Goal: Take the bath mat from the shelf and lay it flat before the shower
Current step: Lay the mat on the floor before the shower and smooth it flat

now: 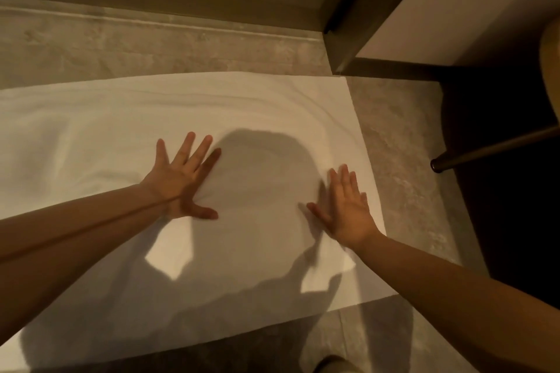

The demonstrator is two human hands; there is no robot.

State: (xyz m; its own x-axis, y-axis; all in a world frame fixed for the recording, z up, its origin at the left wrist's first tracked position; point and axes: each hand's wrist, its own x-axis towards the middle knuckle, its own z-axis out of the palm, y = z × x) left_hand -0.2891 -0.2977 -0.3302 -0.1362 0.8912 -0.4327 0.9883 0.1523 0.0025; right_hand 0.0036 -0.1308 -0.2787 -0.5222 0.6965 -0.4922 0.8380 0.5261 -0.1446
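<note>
Bottom edge first: bath mat (127, 118) down on the floor (403, 166), near hem straight along the lower frame, right corner out flat. At center, 2 palms pressing onto it: left hand (181, 179) with fingers (197, 150) spread wide, right hand (345, 206) flat too, fingers splayed, nothing gripped. Farther up, soft ripples across the cloth in the upper middle, not yet smoothed. Beyond, the shower threshold (169, 42) just past the far hem. Fetching and spreading looks done; only flattening left.
</note>
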